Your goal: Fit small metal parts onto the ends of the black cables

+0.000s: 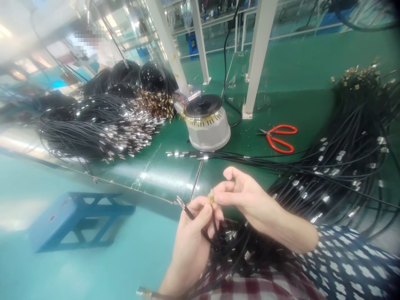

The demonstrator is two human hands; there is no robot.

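Table (250, 154): red scissors (279, 137), white round machine (208, 125), cable bundles (100, 125) left, cable heap (346, 166) right. Blue stool (78, 218) on floor (93, 271). White posts (258, 58) behind.

No legible text, label, brand, number or sign anywhere in view. Yellow band (203, 121) round the top of the grey-white round device (210, 135): row of dark tick-like marks, too small and blurred to read as figures. Brass connector (211, 197): too small to show any marking. Black cable (187, 211): no readable jacket print. Red scissors (279, 137): nothing readable on the handles. Background racks and shelving: blurred, nothing decipherable.
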